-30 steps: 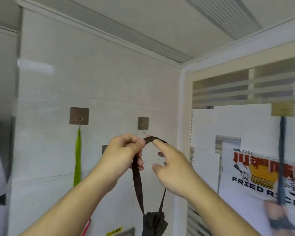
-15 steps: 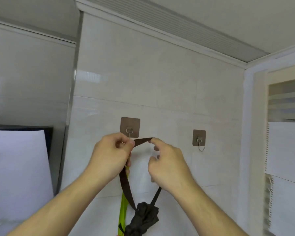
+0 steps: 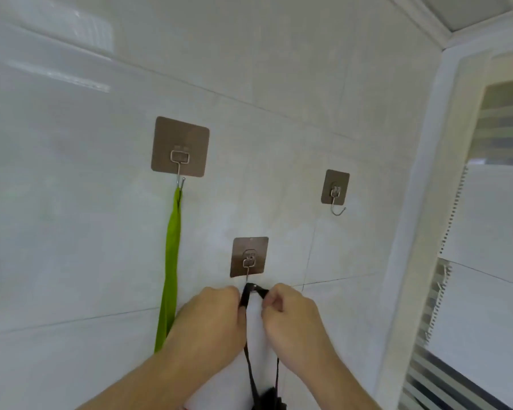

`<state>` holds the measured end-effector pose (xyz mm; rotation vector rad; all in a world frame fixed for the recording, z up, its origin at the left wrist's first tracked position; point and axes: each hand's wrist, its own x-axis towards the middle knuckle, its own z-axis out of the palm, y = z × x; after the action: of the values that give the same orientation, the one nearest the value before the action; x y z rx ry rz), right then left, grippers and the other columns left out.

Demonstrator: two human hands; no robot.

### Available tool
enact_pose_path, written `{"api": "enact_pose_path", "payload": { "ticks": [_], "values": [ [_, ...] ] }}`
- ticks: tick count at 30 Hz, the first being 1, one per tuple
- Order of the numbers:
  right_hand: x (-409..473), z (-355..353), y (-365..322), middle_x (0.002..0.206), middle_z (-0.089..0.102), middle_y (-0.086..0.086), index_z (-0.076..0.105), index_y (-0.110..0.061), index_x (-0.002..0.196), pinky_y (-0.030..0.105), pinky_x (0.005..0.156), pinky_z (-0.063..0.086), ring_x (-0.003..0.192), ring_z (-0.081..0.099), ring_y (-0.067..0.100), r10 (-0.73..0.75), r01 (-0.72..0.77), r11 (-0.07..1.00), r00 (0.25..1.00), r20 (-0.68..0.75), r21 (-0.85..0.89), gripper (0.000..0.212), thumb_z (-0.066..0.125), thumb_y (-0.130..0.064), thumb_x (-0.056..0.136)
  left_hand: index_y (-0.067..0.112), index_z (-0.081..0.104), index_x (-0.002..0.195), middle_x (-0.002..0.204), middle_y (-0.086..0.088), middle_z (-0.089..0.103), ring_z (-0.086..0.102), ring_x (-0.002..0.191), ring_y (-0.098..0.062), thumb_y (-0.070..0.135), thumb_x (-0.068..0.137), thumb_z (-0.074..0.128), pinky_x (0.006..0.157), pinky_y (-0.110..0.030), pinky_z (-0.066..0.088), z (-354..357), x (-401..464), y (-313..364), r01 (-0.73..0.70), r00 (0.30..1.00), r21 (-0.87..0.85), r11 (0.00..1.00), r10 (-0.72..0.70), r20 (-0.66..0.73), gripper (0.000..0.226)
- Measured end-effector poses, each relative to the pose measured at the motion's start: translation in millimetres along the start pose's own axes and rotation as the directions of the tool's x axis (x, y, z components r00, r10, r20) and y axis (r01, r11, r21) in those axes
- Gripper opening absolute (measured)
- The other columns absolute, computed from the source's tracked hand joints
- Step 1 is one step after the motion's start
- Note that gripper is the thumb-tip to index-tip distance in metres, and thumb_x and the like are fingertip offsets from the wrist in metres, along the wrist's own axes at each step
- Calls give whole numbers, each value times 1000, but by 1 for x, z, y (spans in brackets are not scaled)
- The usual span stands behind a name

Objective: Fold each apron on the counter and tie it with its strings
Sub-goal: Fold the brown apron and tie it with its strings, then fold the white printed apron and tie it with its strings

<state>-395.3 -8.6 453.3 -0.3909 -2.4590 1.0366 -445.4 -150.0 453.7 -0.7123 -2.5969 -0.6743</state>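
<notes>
Both hands pinch the dark fabric neck loop (image 3: 253,291) of the folded black apron bundle (image 3: 268,398), left hand (image 3: 211,318) and right hand (image 3: 290,318) on either side. The loop's top sits right at the tip of the lower steel adhesive wall hook (image 3: 248,279), directly above both grips; the bundle hangs straight below.

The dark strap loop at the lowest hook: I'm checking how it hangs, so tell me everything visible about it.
The dark brown fabric strap loop is narrow, flat webbing. Its top bend lies at the tip of the lowest metal wall hook. The left hand and right hand pinch it on either side of the bend. Two strands run down between the wrists to a dark bunched bundle at the frame's bottom edge.
</notes>
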Motion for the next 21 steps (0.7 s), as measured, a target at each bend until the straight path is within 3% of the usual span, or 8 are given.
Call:
{"api": "enact_pose_path", "payload": {
  "ticks": [3, 5, 8, 12, 14, 17, 21],
  "values": [
    [-9, 13, 27, 98, 66, -9, 61, -28, 98, 34, 81, 59, 88, 65, 10, 51, -41, 997, 990, 132, -72, 24, 48, -22, 79, 28, 40, 73, 75, 7, 51, 64, 80, -19, 37, 104, 46, 62, -31, 42, 16, -6, -3, -23, 999, 39, 999, 21, 45, 32],
    [-13, 17, 41, 102, 66, -9, 63, -29, 103, 29, 77, 58, 89, 65, 9, 76, -64, 995, 983, 168, -73, 26, 49, -19, 84, 30, 39, 70, 70, 10, 50, 57, 69, -14, 37, 104, 48, 56, -28, 38, 17, -7, -5, -22, 999, 43, 999, 20, 37, 36],
    [-26, 16, 59, 106, 66, -9, 68, -30, 107, 20, 68, 54, 90, 66, 8, 92, -80, 995, 972, 217, -62, 28, 49, -17, 91, 26, 46, 87, 73, 8, 59, 60, 65, -14, 36, 103, 54, 57, -34, 51, 18, -14, -4, -32, 999, 2, 999, 32, -5, 21],
    [-71, 1, 92, 99, 72, -8, 72, -29, 92, 30, 79, 62, 87, 73, 11, 135, -136, 991, 970, 201, -8, 25, 54, -11, 91, 25, 27, 101, 68, -4, 59, 57, 48, -29, 29, 98, 64, 48, -42, 52, 34, -57, 24, -123, 964, -158, 980, 80, -256, 38],
    [-109, -2, 128, 96, 74, -3, 71, -28, 89, 39, 78, 64, 84, 75, 17, 212, -213, 977, 959, 188, -18, 23, 53, -13, 90, 26, 32, 104, 79, -1, 62, 62, 55, -31, 25, 95, 68, 52, -45, 55, 59, -86, 49, -263, 955, -239, 935, 218, -200, 37],
    [-168, 7, 186, 88, 74, 3, 66, -29, 80, 52, 72, 65, 80, 74, 28, 341, -346, 938, 915, 214, -16, 22, 52, -13, 84, 32, 45, 102, 77, 12, 54, 57, 59, -12, 23, 92, 69, 54, -37, 52, 105, -123, 86, -417, 890, -350, 839, 454, 27, 27],
    [-293, 15, 274, 103, 75, 2, 68, -26, 92, 43, 89, 61, 96, 73, 25, 581, -578, 810, 771, 262, -98, 19, 55, -12, 93, 36, 57, 97, 79, 19, 59, 61, 71, -5, 25, 94, 66, 59, -26, 48, 167, -185, 135, -405, 751, -558, 724, 611, 249, 15]
  ]
}}
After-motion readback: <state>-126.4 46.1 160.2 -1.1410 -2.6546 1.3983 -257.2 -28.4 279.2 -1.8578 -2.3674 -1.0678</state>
